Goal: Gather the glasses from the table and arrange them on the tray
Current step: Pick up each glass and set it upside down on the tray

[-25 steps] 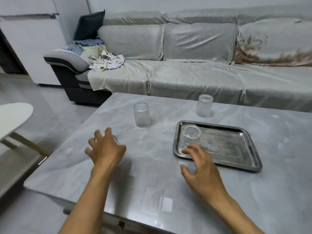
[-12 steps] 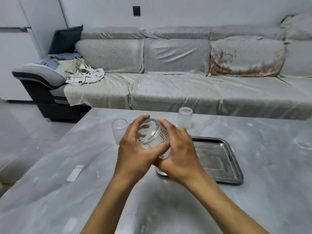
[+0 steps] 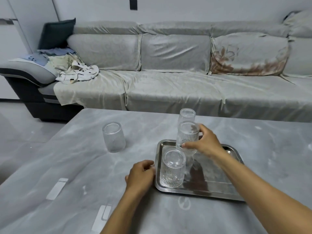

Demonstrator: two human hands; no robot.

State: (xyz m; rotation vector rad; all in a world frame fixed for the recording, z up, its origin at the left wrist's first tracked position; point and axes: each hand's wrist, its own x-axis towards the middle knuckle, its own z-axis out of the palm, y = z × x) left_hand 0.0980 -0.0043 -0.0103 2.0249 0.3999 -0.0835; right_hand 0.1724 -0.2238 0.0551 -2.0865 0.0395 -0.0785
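A steel tray (image 3: pixel 219 188) lies on the grey table. One ribbed glass (image 3: pixel 172 169) stands upside down in the tray's near left corner. My right hand (image 3: pixel 204 142) grips a second ribbed glass (image 3: pixel 186 135) upside down, just above the tray's far left part, behind the first. My left hand (image 3: pixel 141 176) rests curled at the tray's left rim, fingers touching it; it holds no glass. Two more glasses stand upside down on the table: one (image 3: pixel 114 137) to the left, one (image 3: pixel 187 114) beyond the tray.
The grey marbled table (image 3: pixel 67 166) stretches to the left and right. A long grey sofa (image 3: pixel 168 92) runs behind it, with crumpled clothes (image 3: pixel 77 73) at its left end. Floor lies left of the table.
Both hands held one glass in front of me half a second ago. Now my right hand alone holds it over the tray, and my left hand has dropped to the tray's rim.
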